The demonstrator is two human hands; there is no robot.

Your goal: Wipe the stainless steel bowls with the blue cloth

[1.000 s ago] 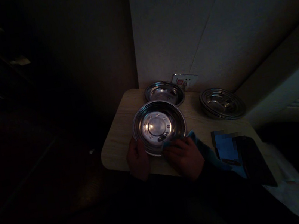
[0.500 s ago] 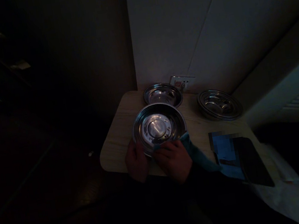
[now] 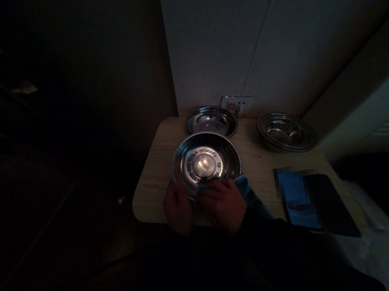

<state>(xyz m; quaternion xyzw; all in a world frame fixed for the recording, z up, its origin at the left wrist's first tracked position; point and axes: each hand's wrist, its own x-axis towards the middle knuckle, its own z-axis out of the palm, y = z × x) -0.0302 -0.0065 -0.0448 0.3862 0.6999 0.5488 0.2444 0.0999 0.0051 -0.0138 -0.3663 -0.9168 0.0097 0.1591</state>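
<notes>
A round stainless steel basin point(image 3: 203, 164) is tilted toward me at the front of the small wooden table. My left hand point(image 3: 178, 209) is closed on its near left rim. My right hand point(image 3: 224, 207) is closed on a blue-green cloth point(image 3: 248, 191), pressing it against the near rim and inner wall; the cloth's loose end hangs out to the right, toward my sleeve. Behind lies a second steel basin point(image 3: 208, 119), partly covered by the held one.
Near the wall on the right, several nested steel basins point(image 3: 286, 133) stand on the wooden table point(image 3: 148, 182). A tablet-like device with a partly blurred screen point(image 3: 303, 214) lies at the right front, beside a dark flat object point(image 3: 333, 207). A wall socket point(image 3: 237, 103) is behind.
My right hand and the cloth have shifted slightly left along the basin's rim, and less of the cloth's loose end shows. My left hand keeps its hold.
</notes>
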